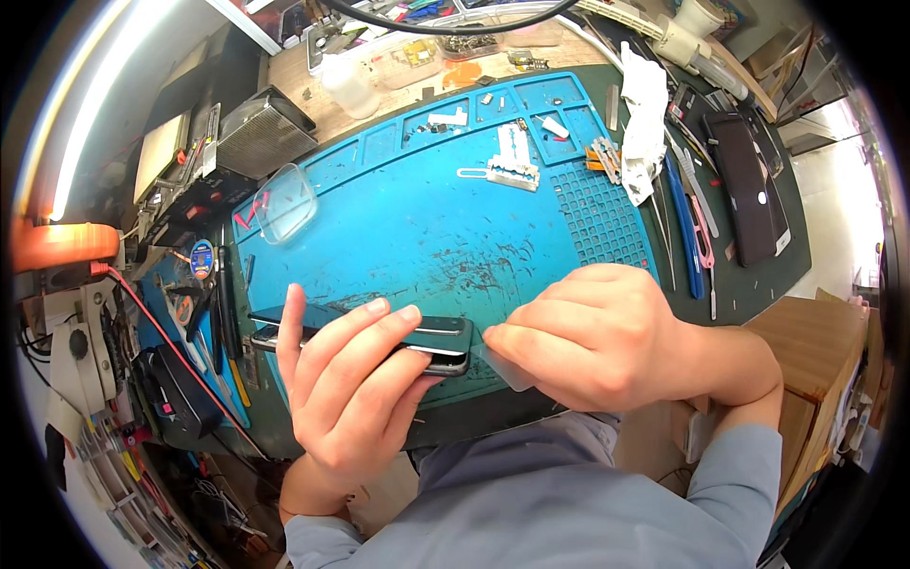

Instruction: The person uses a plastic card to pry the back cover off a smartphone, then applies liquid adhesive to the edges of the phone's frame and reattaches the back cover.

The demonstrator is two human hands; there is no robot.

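Note:
Near the front edge of the blue work mat, my left hand is closed around a smartphone. The phone's dark screen panel sits slightly raised off its body, with a narrow gap between them at the right end. My left index finger stretches upward, while other fingertips lie over the panel. Just right of the phone, my right hand pinches a thin, see-through plastic sheet. The sheet's edge is close to the phone's right end; whether they touch, I cannot tell. My right fingers hide part of the sheet.
A clear plastic box stands on the mat's left. Farther back lie metal blades or plates. White tissue, blue tweezers and a dark flat device lie at right. A red cable crosses the left side.

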